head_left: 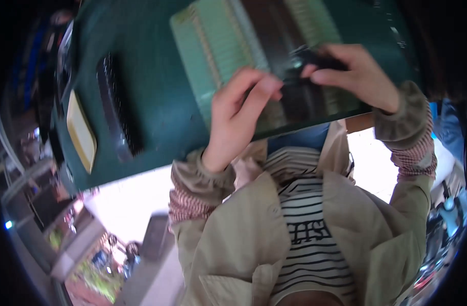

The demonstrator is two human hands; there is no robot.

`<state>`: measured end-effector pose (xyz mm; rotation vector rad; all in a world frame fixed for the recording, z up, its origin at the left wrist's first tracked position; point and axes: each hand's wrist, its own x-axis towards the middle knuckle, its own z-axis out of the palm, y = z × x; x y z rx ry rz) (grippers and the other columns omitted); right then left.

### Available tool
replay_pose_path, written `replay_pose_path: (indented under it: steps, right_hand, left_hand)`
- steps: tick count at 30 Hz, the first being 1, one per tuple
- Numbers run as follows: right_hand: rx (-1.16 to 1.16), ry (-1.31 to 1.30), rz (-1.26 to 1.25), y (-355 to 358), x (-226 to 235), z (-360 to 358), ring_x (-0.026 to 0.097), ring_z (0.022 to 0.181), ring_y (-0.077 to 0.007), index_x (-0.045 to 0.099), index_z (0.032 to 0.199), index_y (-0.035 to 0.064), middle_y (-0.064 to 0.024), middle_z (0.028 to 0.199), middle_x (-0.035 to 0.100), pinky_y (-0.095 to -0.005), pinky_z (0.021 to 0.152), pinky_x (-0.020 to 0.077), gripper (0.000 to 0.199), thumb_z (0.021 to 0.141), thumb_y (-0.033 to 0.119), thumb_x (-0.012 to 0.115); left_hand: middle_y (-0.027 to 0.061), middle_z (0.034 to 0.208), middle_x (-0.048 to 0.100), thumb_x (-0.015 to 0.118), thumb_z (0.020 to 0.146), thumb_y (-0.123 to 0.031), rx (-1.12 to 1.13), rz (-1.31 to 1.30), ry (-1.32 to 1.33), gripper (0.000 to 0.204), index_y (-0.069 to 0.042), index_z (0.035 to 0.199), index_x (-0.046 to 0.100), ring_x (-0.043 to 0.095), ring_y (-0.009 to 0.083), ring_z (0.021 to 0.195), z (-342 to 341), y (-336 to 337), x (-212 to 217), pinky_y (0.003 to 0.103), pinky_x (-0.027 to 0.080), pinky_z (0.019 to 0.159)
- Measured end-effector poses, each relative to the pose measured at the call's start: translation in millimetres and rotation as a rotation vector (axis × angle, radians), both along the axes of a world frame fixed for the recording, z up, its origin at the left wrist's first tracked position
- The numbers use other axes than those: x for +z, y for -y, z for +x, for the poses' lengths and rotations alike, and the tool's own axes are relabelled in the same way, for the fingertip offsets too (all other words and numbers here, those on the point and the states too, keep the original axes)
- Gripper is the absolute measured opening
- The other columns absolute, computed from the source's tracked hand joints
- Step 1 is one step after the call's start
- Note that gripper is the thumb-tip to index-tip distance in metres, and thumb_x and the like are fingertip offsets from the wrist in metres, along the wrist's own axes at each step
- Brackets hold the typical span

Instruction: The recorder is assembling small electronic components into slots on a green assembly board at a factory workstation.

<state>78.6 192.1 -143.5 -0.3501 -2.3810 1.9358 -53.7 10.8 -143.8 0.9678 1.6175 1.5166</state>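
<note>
My right hand (361,76) is closed around a small black object (323,58) with a shiny end, its kind blurred. Thumb and index finger of my left hand (238,109) are pinched together just left of it; whether anything thin is between them cannot be made out. Both hands are over a light green ribbed mat (192,51) near the table's front edge. A wide dark brown strip (266,25) runs lengthwise across the mat, passing beneath the black object and between my hands.
On the dark green table (157,112), a long black piece with a jagged edge (116,109) lies left of the mat. Farther left is a narrow pale yellow tray (81,135). The table's front edge runs just before my body.
</note>
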Motion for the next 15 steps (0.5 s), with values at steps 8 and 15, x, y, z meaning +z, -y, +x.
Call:
replay_pose_path:
  steps: [8, 15]
  right_hand:
    - [0.020, 0.013, -0.059, 5.7, -5.3, -1.6, 0.055, 0.075, -0.0068, 0.061, 0.091, -0.0014, -0.0019, 0.082, 0.062, -0.0203, 0.069, 0.0435, 0.014, 0.079, 0.006, 0.062]
    - [-0.015, 0.044, -0.045, 16.1, -5.6, 6.2, 0.054, 0.074, -0.0065, 0.061, 0.090, -0.0015, -0.0022, 0.080, 0.062, -0.0201, 0.068, 0.0437, 0.014, 0.079, 0.006, 0.062]
  left_hand:
    - [0.0039, 0.080, 0.054, 0.057, 0.081, 0.000, 0.045, -0.080, -0.169, 0.004, -0.001, 0.079, 0.054, 0.049, 0.0116, 0.078, 3.8, 0.5, -22.3, 0.022, 0.039, 0.072]
    - [0.0075, 0.083, 0.053, 0.060, 0.077, 0.002, -0.086, 0.055, -0.352, 0.007, 0.001, 0.080, 0.053, 0.050, 0.0175, 0.083, 0.5, 7.7, -27.4, 0.026, 0.039, 0.074]
